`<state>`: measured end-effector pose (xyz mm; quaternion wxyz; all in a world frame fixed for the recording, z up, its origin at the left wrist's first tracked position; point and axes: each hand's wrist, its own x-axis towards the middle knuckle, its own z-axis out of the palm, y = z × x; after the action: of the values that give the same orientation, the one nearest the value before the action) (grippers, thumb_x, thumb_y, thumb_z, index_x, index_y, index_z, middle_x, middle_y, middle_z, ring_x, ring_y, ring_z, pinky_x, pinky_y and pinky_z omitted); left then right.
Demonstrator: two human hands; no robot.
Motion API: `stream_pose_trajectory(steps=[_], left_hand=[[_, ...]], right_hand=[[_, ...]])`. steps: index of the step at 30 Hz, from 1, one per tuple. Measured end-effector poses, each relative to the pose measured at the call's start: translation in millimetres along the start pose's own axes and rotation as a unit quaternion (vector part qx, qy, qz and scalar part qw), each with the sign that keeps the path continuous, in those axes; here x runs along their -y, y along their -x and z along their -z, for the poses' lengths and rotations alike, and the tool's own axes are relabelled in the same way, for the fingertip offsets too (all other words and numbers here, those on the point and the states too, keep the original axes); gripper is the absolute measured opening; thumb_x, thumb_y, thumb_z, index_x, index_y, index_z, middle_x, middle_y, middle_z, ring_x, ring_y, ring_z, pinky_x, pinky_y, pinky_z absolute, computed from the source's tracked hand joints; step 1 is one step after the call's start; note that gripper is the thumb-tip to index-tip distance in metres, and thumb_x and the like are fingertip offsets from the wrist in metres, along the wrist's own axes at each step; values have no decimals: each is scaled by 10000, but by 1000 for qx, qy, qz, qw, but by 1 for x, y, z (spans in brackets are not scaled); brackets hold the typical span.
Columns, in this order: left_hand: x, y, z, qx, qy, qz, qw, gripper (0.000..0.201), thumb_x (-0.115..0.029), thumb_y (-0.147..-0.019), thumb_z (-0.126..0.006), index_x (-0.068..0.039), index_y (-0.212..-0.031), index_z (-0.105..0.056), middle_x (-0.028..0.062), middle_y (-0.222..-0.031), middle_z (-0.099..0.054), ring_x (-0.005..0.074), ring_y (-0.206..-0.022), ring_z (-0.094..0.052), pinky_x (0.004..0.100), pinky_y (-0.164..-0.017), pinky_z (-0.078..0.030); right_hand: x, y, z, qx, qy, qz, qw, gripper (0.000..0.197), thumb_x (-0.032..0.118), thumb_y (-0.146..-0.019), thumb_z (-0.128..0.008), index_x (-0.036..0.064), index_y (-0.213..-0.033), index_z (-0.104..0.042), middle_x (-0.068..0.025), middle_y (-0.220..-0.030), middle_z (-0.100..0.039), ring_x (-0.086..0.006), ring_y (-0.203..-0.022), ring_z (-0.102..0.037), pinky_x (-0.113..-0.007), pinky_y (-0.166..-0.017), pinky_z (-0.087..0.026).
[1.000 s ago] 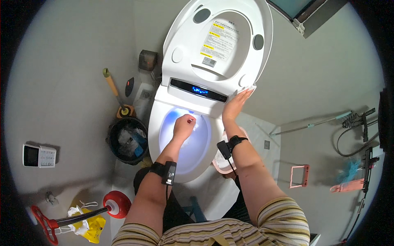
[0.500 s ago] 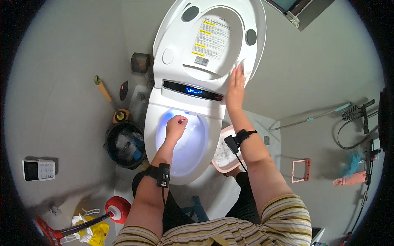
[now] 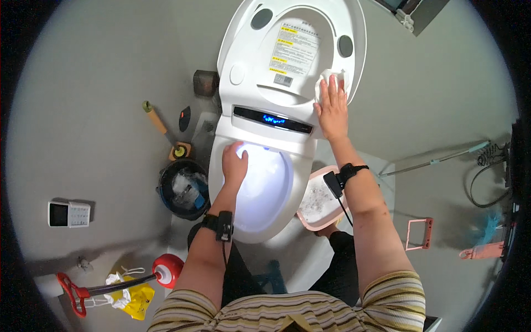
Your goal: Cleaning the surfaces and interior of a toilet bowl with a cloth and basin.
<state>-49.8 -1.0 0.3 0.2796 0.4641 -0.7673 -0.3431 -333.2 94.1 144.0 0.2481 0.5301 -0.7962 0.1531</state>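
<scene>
My right hand (image 3: 333, 113) lies with fingers stretched and slightly apart, pressing a white wipe (image 3: 322, 84) against the raised toilet seat (image 3: 249, 91), at its lower right part. The wipe bulges out around the fingertips; whether it is paper or cloth I cannot tell. At the left rim of the lit toilet bowl (image 3: 263, 193), my left hand (image 3: 235, 166) has its thumb apart from bent fingers and nothing visible in it. Some of its fingers are hidden, and I cannot tell whether it touches the rim. Between seat and bowl runs a dark display strip (image 3: 274, 120).
Left of the toilet stand a black bin (image 3: 166, 193) and a wooden-handled brush (image 3: 156, 119). A pink basin (image 3: 317, 224) holds cloudy, speckled water at right. A red plunger (image 3: 174, 270) and yellow bag (image 3: 138, 301) lie lower left. A wall remote (image 3: 69, 214) hangs at left.
The whole view has shifted, moving things rightward. My left hand has gone from over the bowl to its left rim, its thumb opening out. More of the wipe shows around my right fingers.
</scene>
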Motion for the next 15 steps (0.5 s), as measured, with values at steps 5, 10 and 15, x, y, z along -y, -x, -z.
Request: stream_pose_trajectory(steps=[5, 10, 15], left_hand=[[51, 5, 5, -1, -176, 115, 978, 670, -223, -874, -675, -22, -1449, -396, 197, -1467, -438, 368, -1367, -403, 440, -1135, -343], [76, 46, 14, 41, -242, 149, 958, 862, -381, -879, -681, -92, -1539, -208, 243, -1416, -452, 400, -1238, -508, 473, -997, -449], [92, 60, 18, 34, -257, 110, 959, 893, -426, -886, -659, -128, -1558, -152, 254, -1270, -537, 400, -1025, -639, 458, -772, -566]], right_hand=[[4, 15, -16, -19, 27, 22, 999, 707, 160, -894, -638, 119, -1521, -314, -59, -1613, -230, -364, -1468, -229, -471, -1209, -245], [-2, 21, -9, 2, 24, 17, 1000, 704, 132, -898, -621, 107, -1523, -298, -53, -1614, -228, -371, -1476, -202, -450, -1212, -244], [0, 29, -16, 22, 36, 19, 999, 699, 88, -904, -587, 96, -1530, -276, -64, -1615, -225, -379, -1481, -188, -444, -1203, -266]])
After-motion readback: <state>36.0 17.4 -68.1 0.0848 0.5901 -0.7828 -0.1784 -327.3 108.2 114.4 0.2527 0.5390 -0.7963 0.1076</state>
